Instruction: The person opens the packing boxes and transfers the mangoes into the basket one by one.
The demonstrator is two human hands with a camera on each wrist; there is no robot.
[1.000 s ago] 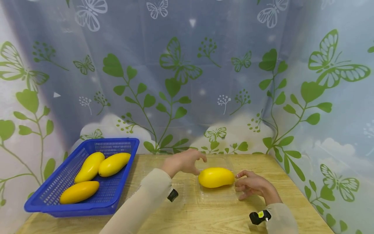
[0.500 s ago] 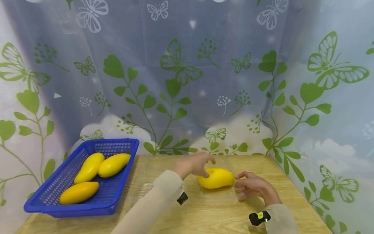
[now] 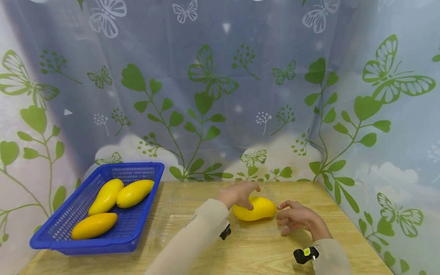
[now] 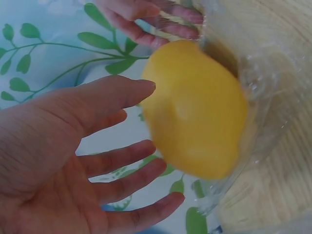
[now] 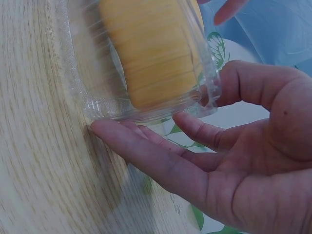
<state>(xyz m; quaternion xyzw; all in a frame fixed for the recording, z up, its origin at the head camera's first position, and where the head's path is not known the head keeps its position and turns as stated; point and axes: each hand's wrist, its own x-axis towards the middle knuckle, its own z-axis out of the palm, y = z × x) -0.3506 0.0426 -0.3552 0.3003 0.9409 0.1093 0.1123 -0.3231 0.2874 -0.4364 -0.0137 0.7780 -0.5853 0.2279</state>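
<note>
A yellow mango (image 3: 259, 214) lies in a clear plastic clamshell box (image 3: 256, 232) at the centre of the table. My left hand (image 3: 237, 194) is over the mango's left end in the head view. In the left wrist view its fingers (image 4: 129, 187) are spread and hold nothing, with the mango just beyond them. At the box's right end is my right hand (image 3: 297, 217). In the right wrist view, its fingertips (image 5: 105, 127) touch the outside of the clear wall at the corner and rim. The clear box's far edges are hard to make out.
A blue plastic basket (image 3: 137, 229) with 3 more mangoes (image 3: 94, 226) stands at the left. Clear plastic (image 3: 180, 217), faint to see, lies left of the mango, partly under my left sleeve. A butterfly-patterned curtain (image 3: 220, 114) hangs behind the wooden table (image 3: 261, 254).
My left hand has moved right, from beside the mango's left end to over it. The right hand stays at the box's right end, and the mango has not visibly moved.
</note>
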